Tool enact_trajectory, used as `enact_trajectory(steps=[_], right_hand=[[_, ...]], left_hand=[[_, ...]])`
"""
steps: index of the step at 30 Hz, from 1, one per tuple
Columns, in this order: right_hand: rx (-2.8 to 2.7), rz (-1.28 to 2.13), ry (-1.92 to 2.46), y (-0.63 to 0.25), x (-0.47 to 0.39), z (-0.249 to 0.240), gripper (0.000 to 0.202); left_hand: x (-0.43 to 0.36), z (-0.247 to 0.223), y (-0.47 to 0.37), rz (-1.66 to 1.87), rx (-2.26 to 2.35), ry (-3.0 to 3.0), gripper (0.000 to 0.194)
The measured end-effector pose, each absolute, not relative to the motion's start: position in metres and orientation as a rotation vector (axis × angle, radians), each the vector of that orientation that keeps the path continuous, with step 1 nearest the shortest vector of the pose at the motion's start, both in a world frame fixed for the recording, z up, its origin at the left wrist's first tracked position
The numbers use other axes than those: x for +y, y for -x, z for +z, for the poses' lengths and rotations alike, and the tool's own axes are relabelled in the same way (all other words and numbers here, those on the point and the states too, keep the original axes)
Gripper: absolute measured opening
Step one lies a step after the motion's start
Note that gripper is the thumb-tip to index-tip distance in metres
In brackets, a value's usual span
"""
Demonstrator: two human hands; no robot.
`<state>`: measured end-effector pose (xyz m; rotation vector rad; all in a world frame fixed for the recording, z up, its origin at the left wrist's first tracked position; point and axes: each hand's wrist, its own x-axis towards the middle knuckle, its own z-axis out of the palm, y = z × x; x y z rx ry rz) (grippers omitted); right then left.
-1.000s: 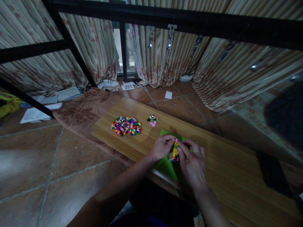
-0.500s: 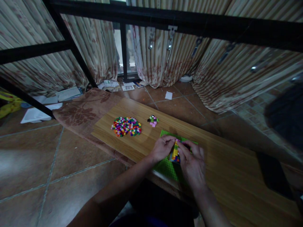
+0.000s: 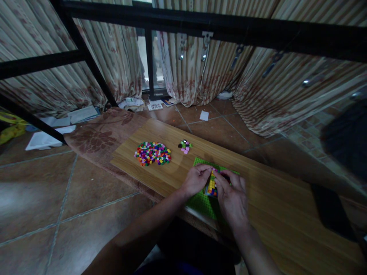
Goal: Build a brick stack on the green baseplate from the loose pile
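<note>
A green studded baseplate (image 3: 205,206) lies on the wooden board, with a block of coloured bricks (image 3: 211,187), yellow, orange and blue among them, on its middle. My left hand (image 3: 197,178) is at the block's upper left, thumb and fingers pinched together at its top edge. Over the right side of the block is my right hand (image 3: 233,194), its fingers bent and thumb and index fingertips meeting near the left ones. Whatever sits between the fingertips is too small to make out. Part of the block is hidden under the right hand.
A pile of small multicoloured bricks (image 3: 153,153) lies on the board (image 3: 272,191) at the left. Behind the baseplate is a small group of pink, green and black bricks (image 3: 185,146). A dark flat object (image 3: 332,212) rests at the right. Black metal bars (image 3: 200,17) cross above.
The right hand's fingers have shifted very slightly over the block. My left hand stays in nearly the same place, and the bricks look unchanged.
</note>
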<state>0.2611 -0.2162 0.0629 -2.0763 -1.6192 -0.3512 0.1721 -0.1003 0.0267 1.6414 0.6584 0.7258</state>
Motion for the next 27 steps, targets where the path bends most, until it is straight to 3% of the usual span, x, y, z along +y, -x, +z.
enact_trajectory(steps=[27], right_hand=[[-1.305, -0.262, 1.969, -0.263, -0.225, 0.067, 0.03]], left_hand=[[-0.106, 0.037, -0.161, 0.717, 0.74, -1.697, 0.029]])
